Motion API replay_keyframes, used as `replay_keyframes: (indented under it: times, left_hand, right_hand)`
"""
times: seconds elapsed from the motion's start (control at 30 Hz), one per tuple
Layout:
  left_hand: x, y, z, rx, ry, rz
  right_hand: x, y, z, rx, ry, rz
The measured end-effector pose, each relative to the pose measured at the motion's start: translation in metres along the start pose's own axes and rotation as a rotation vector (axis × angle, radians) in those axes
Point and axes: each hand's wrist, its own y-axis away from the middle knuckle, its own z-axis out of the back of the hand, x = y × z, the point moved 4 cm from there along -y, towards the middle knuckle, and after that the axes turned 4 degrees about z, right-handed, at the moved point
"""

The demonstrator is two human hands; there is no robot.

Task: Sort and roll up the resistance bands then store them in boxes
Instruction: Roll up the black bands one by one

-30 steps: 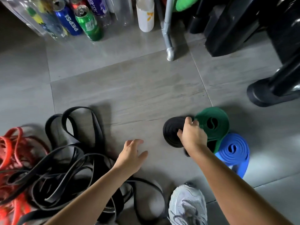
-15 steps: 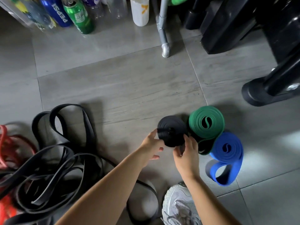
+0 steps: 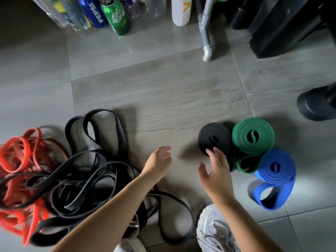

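left hand: relaxed, nothing in it
right hand: spread wide, empty, just by the black roll
floor: green roll, blue roll alongside

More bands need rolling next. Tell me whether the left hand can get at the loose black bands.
Probably yes: the left hand hovers open and empty right beside the loose black bands, nothing lying between.
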Motion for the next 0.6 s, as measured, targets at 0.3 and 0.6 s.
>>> replay_keyframes:
  times: [0.3, 0.6]
  left_hand:
    - [0.098, 0.059, 0.074, -0.243, -0.691, -0.332]
    - [0.074, 0.114, 0.082, -0.239, -0.799, -0.305]
  right_hand:
    - [0.049, 0.058, -0.088, 0.936, 0.215, 0.057]
    - [0.148, 0.051, -0.020, 0.873, -0.188, 0.239]
